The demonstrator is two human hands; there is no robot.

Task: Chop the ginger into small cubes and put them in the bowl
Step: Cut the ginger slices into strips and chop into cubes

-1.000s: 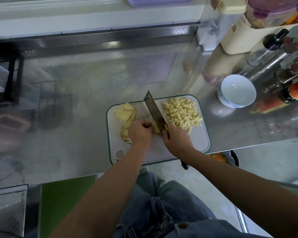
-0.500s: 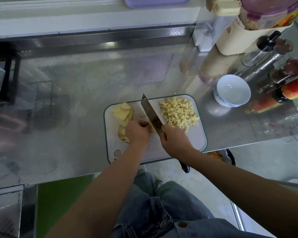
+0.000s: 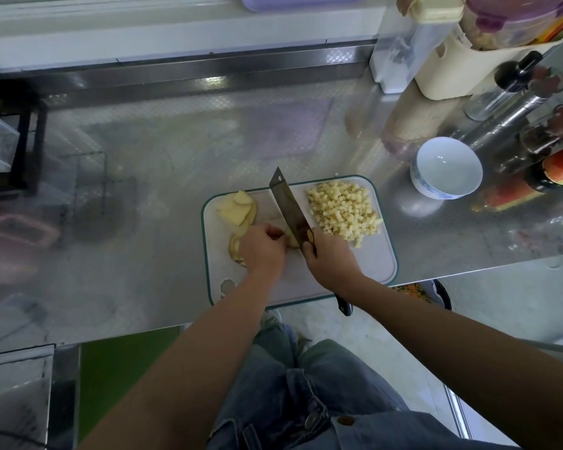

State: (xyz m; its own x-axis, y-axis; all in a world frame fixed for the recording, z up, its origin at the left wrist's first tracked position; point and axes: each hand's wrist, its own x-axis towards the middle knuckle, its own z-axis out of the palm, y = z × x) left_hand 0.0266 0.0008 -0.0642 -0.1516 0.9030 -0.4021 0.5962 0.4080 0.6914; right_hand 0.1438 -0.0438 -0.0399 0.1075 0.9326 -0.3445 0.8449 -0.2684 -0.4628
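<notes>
A white cutting board [image 3: 376, 266] with a green rim lies at the counter's front edge. A heap of small ginger cubes [image 3: 343, 212] fills its far right part. Ginger slices [image 3: 237, 208] are stacked at its far left. My right hand [image 3: 330, 259] grips the handle of a cleaver [image 3: 286, 206], whose blade stands on the board between slices and cubes. My left hand [image 3: 262, 251] holds a ginger piece [image 3: 292, 241] with curled fingers against the blade. A white bowl [image 3: 446, 167], nothing in it, stands to the right of the board.
Bottles and jars [image 3: 533, 138] crowd the back right corner beside a cream container [image 3: 452, 69]. A dark rack [image 3: 10, 141] stands at the far left. The steel counter [image 3: 176, 151] stretches behind the board. My jeans show below the counter edge.
The cleaver stays over the same ginger piece and both hands keep their grip; the whole view has shifted slightly as my head moved.
</notes>
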